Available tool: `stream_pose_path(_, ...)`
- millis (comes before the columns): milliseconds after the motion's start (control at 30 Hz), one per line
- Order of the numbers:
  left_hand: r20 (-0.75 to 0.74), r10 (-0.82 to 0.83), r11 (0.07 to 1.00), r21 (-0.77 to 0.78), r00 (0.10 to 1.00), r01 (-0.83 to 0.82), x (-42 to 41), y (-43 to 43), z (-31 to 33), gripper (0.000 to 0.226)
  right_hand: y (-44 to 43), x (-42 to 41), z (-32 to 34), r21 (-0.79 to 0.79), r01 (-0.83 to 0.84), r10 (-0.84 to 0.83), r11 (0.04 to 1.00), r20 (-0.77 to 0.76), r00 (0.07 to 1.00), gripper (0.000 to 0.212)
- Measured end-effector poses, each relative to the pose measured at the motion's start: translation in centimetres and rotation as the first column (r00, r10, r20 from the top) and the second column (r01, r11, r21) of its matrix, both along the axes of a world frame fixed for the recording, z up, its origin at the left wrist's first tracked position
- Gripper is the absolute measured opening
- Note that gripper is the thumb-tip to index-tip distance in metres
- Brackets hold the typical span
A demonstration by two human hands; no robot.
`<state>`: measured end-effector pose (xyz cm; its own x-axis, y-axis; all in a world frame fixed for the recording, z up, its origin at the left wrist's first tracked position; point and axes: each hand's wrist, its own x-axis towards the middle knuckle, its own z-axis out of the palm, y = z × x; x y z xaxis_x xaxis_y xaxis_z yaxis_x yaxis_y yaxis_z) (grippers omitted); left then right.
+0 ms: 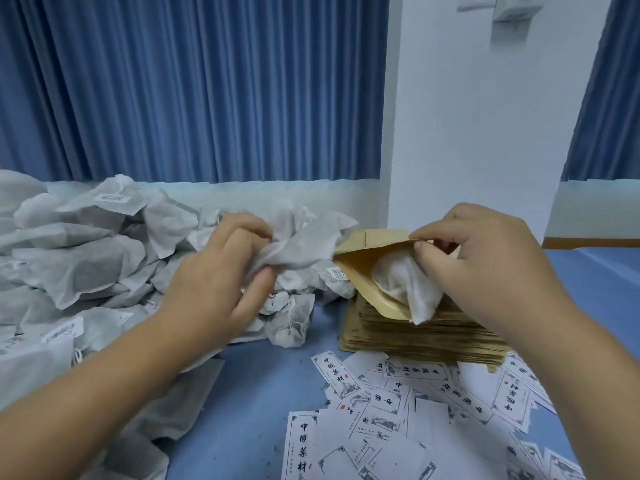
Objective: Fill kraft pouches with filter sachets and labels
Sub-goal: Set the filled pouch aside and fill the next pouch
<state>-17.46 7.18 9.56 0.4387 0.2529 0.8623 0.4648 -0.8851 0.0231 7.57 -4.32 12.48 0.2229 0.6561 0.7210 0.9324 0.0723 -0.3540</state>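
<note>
My right hand (485,261) pinches the upper lip of an open kraft pouch (360,275), holding its mouth wide above the pouch stack. A white filter sachet (405,285) sticks halfway out of that mouth. My left hand (221,271) grips another crumpled grey-white filter sachet (301,247) just left of the pouch opening. A big heap of filter sachets (79,268) lies on the left. Printed paper labels (388,410) are scattered at the front right.
A stack of flat kraft pouches (422,337) sits under the open pouch. The blue table (252,393) shows between heap and labels. Blue curtains (207,88) and a white wall pillar (485,116) stand behind.
</note>
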Motion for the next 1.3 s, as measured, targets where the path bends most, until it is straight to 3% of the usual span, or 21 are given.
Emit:
stream_pose_path(100,0.012,-0.074,0.99,0.119,0.997,0.073,0.6,-3.1,-0.2,0.016,-0.2,0.2,0.2,0.022,-0.002,0.002,1.0,-0.02,1.0,0.021)
stream_pose_path(267,0.028,0.026,0.966,0.255,0.999,-0.033,1.0,-4.3,0.4,0.011,-0.4,0.7,0.3,-0.013,0.035,-0.035,0.999,-0.004,0.999,0.023)
stream_pose_path(500,0.215,-0.016,0.999,0.052,0.976,0.005,0.4,-5.9,1.9,0.025,0.0,1.0,0.2,-0.039,0.054,-0.053,0.998,0.022,0.998,0.022)
stream_pose_path(700,-0.139,-0.122,0.93,0.33,0.983,0.162,3.6,-7.2,-0.2,0.012,0.0,1.0,0.2,-0.042,-0.028,0.027,0.999,-0.034,0.999,0.02)
stream_pose_path(800,-0.222,-0.082,0.912,0.378,0.972,0.163,5.4,-6.8,-0.5,0.015,0.1,1.0,0.1,-0.044,-0.032,0.031,0.999,-0.042,0.999,0.021)
stream_pose_path(1100,-0.335,0.196,0.953,0.285,0.922,-0.1,10.6,-6.2,-1.4,0.019,0.1,0.0,0.3,0.004,-0.061,0.061,0.998,0.063,0.996,0.018)
stream_pose_path(1300,-0.46,0.285,0.939,-0.042,0.841,-0.341,14.2,-6.3,0.4,0.012,-0.2,-1.4,0.3,0.12,-0.111,0.107,0.987,0.037,0.994,0.02)
